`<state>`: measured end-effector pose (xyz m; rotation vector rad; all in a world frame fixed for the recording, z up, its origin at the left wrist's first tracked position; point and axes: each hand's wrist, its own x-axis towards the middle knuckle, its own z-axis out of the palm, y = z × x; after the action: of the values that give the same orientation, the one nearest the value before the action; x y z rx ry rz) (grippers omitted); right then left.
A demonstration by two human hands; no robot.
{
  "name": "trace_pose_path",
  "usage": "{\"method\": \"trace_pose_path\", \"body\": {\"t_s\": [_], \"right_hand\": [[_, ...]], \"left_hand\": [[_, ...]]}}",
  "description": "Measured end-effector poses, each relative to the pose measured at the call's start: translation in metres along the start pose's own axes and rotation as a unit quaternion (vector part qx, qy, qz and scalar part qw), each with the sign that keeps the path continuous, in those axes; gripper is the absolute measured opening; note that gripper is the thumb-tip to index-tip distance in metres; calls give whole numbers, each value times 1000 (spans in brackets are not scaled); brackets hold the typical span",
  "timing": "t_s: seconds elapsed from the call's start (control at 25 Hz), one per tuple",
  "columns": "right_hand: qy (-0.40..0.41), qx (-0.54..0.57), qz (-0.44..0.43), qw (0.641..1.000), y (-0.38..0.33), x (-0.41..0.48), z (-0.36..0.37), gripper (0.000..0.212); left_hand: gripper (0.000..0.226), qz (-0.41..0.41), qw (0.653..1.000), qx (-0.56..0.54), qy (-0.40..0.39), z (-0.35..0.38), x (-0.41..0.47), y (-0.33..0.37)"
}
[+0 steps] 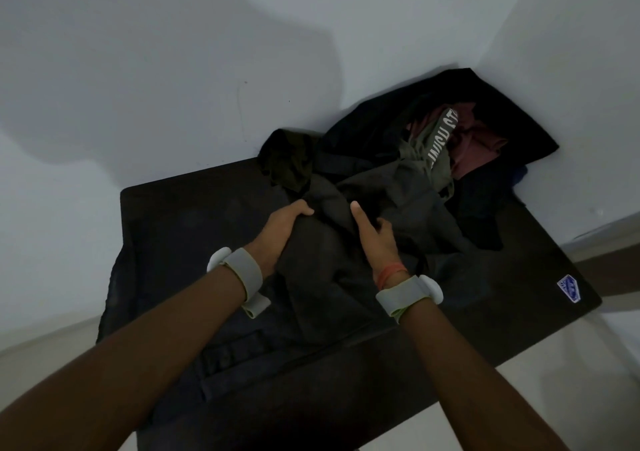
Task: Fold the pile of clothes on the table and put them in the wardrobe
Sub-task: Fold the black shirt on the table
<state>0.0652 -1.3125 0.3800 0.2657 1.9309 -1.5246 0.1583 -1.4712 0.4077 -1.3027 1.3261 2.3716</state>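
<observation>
A dark grey garment lies bunched in the middle of the dark table. My left hand grips its left edge, fingers curled under the cloth. My right hand holds a fold of the same garment, thumb straight up and fingers curled into the fabric. Behind them, in the corner, sits the pile of clothes: a black piece on top, an olive shirt with white letters, and a dusty red garment. Another dark garment lies flat under my forearms at the table's near side.
White walls meet in a corner right behind the pile. A blue-and-white sticker marks the table's right front corner. Pale floor shows past the table's near and right edges. The room is dim. No wardrobe is in view.
</observation>
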Motion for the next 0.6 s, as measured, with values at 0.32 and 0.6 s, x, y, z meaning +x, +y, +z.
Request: {"method": "trace_pose_path", "body": {"t_s": [0.32,0.6], "right_hand": [[-45,62,-49,996,-3,-26,-1,4],[-17,99,-36,994,20,-33,-62,79]], "left_hand": [[37,-13,981,160,-106,-7,-5,-15],[44,227,908,289,200,-43,17,-28]]}}
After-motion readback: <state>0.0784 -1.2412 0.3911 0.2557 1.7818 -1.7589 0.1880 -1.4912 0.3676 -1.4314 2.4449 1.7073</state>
